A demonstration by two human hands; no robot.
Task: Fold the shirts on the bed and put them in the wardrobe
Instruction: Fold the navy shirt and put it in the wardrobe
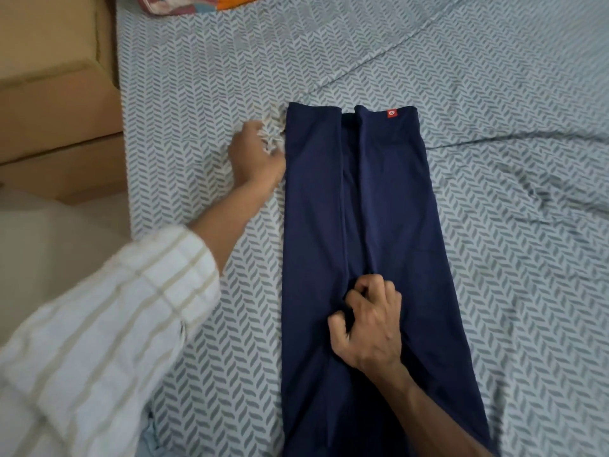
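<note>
My bedsheet (461, 133), pale with a grey leaf-like herringbone print, covers the whole mattress and is my landmark here; it wrinkles into long creases toward its right side, and one raised seam runs diagonally across its upper right part; at the sheet's top edge lies a bunched multicoloured cloth (197, 3), pink, light blue and orange, only partly in view; just beyond the sheet's left edge stands a brown cardboard box (56, 94), its side close against the mattress; below that box, still left of the sheet, sits a pale beige surface (49, 232), blurred.
</note>
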